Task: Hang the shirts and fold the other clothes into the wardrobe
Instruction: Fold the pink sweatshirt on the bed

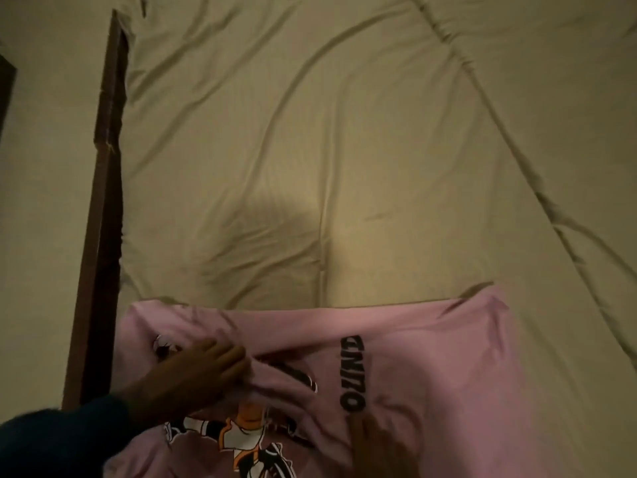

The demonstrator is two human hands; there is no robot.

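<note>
Shirt (431,357), pink with a cartoon print, lies spread on the bed sheet (310,150) near my edge. My left hand (193,377) presses flat on it, fingers open, gripping nothing. Right hand (375,446) is blurred at the bottom edge, resting on the cloth; I can't tell its grip.

A pink shirt (431,357) with black lettering and a cartoon print lies spread at the near edge of a bed (310,150) covered in a wrinkled pale sheet. The left hand (193,377), in a dark sleeve (58,443), presses flat on the bunched fabric. The right hand (379,446) rests flat on the shirt, blurred. A dark wooden frame (100,219) runs along the bed's left edge.
</note>
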